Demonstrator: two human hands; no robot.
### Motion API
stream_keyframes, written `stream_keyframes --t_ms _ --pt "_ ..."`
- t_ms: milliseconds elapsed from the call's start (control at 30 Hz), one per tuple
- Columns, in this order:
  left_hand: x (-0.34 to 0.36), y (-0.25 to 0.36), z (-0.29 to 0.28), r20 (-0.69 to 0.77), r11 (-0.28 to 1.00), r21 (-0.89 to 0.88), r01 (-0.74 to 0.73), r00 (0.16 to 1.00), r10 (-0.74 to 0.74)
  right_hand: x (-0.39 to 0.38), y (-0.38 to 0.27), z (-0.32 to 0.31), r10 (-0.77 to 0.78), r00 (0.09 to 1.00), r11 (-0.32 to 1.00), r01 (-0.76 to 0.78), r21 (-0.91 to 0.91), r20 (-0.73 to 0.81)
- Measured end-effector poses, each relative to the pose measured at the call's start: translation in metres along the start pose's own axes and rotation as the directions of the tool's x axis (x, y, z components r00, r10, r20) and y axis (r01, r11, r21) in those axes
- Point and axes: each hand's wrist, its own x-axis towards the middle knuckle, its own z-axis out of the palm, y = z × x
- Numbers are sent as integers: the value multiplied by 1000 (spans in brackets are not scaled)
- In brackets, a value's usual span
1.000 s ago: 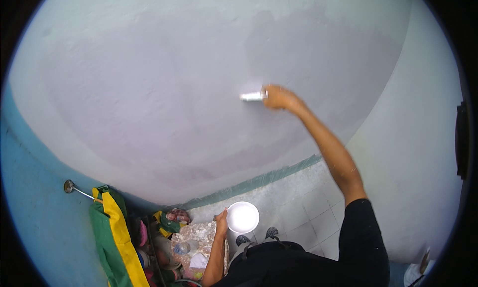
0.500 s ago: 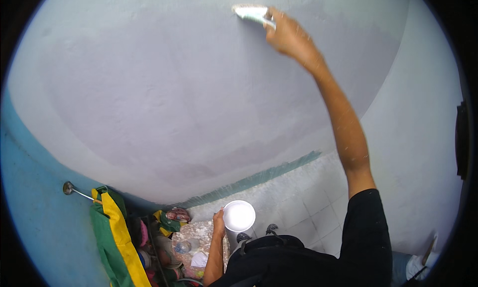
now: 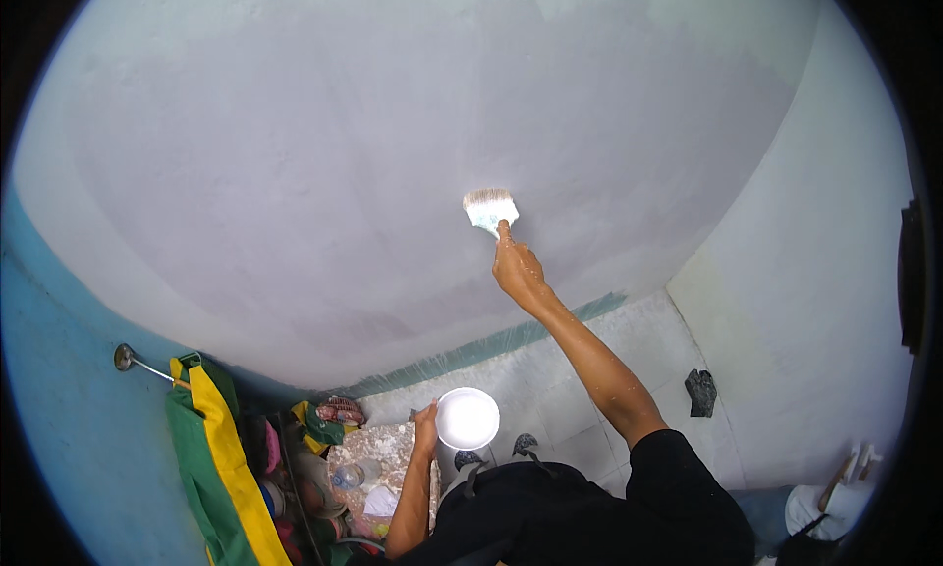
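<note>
In my right hand (image 3: 519, 269) is a wide paintbrush (image 3: 491, 210), gripped by its handle with a finger stretched along it. Its pale bristles point up the wall, at or close to the damp purplish-grey coat (image 3: 324, 143). I cannot tell whether they touch. Small pale specks dot the right forearm. Low down near my body, my left hand (image 3: 425, 426) is closed on the rim of a round white tub (image 3: 468, 419). The tub's inside looks white; how full it is I cannot tell.
A green-and-yellow bag (image 3: 221, 448) hangs from a metal hook (image 3: 124, 358) on the blue wall at left. Beside my left arm, a speckled slab (image 3: 403, 448) carries a plastic bottle (image 3: 349, 476). A dark cloth (image 3: 700, 393) lies on the tiled floor. Another person's clothing (image 3: 766, 515) shows at lower right.
My right hand has brought the paintbrush down the wall from near the top, and its bristles now point upward. The left hand keeps hold of the tub. The dark cloth has come into sight.
</note>
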Motion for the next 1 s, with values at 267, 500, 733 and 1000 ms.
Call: stream_keyframes --t_ms 267,500,733,1000 --pt "11 -8 8 25 999 53 -1 1000 -1 77 -12 -111 -228 974 971 226 74 16" --pt "8 -7 13 7 1000 9 -2 1000 2 108 -148 -299 -193 980 979 196 58 -54" --pt "-9 -7 -1 -54 999 -46 -24 998 21 101 -138 -244 -455 713 887 417 -199 -534" --pt "-23 -19 -17 -145 998 -50 -39 989 31 51 -41 -39 -212 919 977 196 -80 -331"
